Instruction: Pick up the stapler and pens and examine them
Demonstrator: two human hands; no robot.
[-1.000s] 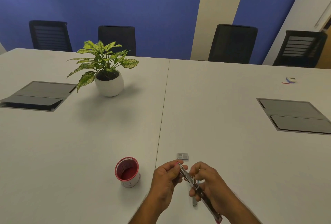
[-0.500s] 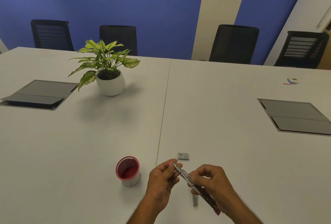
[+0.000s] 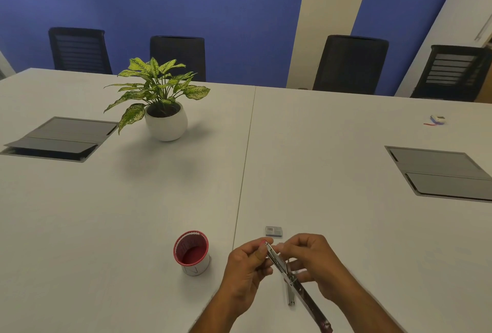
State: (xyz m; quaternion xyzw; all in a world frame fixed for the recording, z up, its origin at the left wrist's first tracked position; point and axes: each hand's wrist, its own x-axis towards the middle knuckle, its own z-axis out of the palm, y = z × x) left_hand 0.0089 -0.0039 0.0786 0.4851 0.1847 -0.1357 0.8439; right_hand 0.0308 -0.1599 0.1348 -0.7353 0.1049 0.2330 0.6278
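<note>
White table (image 3: 346, 146), two slabs joined at a centre seam. Two grey hatch panels are set into it, one at the left (image 3: 61, 138) and one at the right (image 3: 442, 173). Four dark chairs (image 3: 350, 63) stand along the far edge against a blue wall. A potted plant (image 3: 162, 103) in a white pot stands left of the seam. A red-rimmed cup (image 3: 192, 252) stands upright near the left hand.

Left hand (image 3: 246, 266): thumb and fingers pinch the far end of an opened stapler (image 3: 290, 274), held above the table at the near edge. Right hand (image 3: 316, 263): fingers curled over the stapler's middle; whether they pinch a staple strip cannot be told through blur. A small staple box (image 3: 273, 231) lies flat just beyond the hands. A small blue-and-red item (image 3: 435, 120) lies far right.
</note>
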